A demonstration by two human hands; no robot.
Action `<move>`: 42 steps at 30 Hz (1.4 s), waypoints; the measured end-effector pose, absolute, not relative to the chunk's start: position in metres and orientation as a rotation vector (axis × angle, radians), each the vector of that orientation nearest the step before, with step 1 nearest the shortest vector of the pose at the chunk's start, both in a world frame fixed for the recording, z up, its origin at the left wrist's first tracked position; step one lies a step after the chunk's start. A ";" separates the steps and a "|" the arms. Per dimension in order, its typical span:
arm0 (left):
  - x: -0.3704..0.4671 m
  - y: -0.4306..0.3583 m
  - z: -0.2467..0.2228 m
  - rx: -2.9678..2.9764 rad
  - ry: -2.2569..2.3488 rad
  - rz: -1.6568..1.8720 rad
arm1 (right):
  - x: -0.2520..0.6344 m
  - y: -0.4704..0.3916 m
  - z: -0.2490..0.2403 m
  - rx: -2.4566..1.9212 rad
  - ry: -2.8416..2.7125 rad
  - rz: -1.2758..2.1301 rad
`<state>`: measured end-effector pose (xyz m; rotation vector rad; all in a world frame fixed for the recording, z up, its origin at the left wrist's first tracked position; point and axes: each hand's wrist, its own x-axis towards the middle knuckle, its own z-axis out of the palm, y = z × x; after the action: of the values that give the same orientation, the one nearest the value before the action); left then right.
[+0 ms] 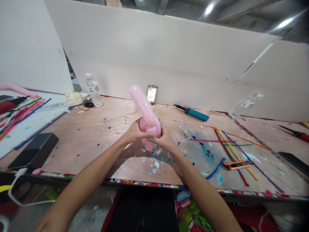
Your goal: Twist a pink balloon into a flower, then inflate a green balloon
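Between my hands is a pink modelling balloon (pixel 145 108), twisted into a cluster of bubbles at its lower end. Its long inflated part points up and to the left. My left hand (pixel 135 132) wraps the cluster from the left, and my right hand (pixel 166 138) closes round it from the right. Both thumbs meet at the front, over the lower bubbles. The fingers behind the balloon are mostly hidden. The balloon is held above the wooden table (pixel 116 154), over scattered paint flecks.
A blue hand pump (pixel 196 114) lies at the back right. Uninflated balloons (pixel 227 140) and an orange-and-black cutter (pixel 238 165) lie on the right. Water bottles (pixel 94 91) stand near the white partition (pixel 154 48). A black box (pixel 36 149) sits left, with a white cable at the table's edge.
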<state>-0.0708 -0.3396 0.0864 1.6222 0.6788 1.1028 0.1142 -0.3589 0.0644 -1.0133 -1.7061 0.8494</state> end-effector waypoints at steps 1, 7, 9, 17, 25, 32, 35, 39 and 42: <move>-0.071 -0.339 0.085 1.610 0.667 1.136 | 0.114 -0.359 0.064 -1.019 -1.717 0.800; -0.074 -0.330 0.073 1.474 0.554 1.226 | 0.110 -0.363 0.068 -0.902 -1.658 0.835; -0.076 -0.327 0.071 1.445 0.528 1.192 | 0.108 -0.366 0.072 -0.892 -1.650 0.849; -0.081 -0.334 0.090 1.715 0.572 1.115 | 0.117 -0.367 0.077 -0.976 -1.873 0.731; -0.061 -0.364 0.102 2.185 0.645 0.872 | 0.113 -0.364 0.084 -0.694 -1.262 1.124; -0.053 -0.375 0.109 2.275 0.736 0.868 | 0.104 -0.366 0.095 -0.639 -0.968 1.103; -0.046 -0.380 0.111 2.340 0.854 0.925 | 0.102 -0.364 0.099 -0.611 -0.911 1.090; -0.040 -0.384 0.110 2.409 1.022 0.954 | 0.099 -0.364 0.105 -0.610 -0.871 1.080; -0.040 -0.385 0.110 2.315 1.153 0.939 | 0.097 -0.366 0.111 -0.591 -0.913 1.078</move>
<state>-0.0403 -0.3852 0.1104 2.3151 1.1526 0.9391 0.0967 -0.3655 0.1112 -0.5906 -0.9133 1.0776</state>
